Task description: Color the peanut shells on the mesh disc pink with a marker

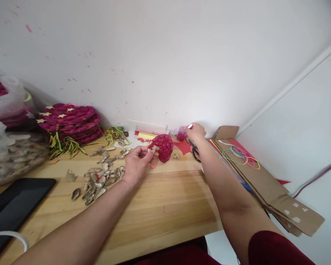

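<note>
Disc (166, 148) is up off the table (165, 206), its edge pinched in the left hand (138, 162); fingers closed narrow on it. Right hand (198, 131) is at the cup (181, 135), right of the disc; can't tell if it grips anything. Step looks like loading pink colour for the disc; next move likely calls for a steady disc and a drip-free approach. Disc: lumpy, glossy crimson, thin cord loop (153, 164) below. Left of disc: dry, ridged tan shells (95, 184), then starred stack (71, 123). Right: flat, stiff cardboard (253, 180).
</note>
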`<state>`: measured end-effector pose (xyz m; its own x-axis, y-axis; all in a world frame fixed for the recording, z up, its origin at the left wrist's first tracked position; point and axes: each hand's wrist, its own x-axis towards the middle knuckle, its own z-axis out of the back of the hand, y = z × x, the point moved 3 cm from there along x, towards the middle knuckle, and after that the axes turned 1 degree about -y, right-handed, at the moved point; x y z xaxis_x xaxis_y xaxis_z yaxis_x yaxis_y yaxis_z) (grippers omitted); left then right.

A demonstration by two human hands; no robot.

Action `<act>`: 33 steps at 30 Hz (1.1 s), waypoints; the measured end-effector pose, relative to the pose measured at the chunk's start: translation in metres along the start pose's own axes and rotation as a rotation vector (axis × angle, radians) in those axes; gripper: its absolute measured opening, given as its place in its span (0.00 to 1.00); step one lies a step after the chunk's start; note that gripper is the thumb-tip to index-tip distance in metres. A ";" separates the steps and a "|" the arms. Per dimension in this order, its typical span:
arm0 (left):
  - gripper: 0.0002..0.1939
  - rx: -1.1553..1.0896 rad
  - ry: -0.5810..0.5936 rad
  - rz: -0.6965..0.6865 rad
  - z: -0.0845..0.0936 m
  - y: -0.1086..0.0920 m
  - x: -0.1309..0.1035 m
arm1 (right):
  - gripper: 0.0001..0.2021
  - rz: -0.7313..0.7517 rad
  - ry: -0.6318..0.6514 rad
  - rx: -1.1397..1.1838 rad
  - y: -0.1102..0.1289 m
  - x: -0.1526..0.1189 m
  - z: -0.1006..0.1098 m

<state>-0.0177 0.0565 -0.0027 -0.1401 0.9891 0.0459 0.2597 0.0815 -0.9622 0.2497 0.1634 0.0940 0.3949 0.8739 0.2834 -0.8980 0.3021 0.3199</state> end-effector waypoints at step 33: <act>0.07 0.283 -0.008 -0.481 -0.005 -0.050 -0.020 | 0.06 0.787 -0.398 0.829 0.050 -0.206 0.064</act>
<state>-0.0230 0.0337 0.0457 -0.1867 0.8477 0.4965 -0.1019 0.4859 -0.8680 0.1358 -0.0261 0.1097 -0.0409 0.4861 0.8729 -0.5800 -0.7229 0.3754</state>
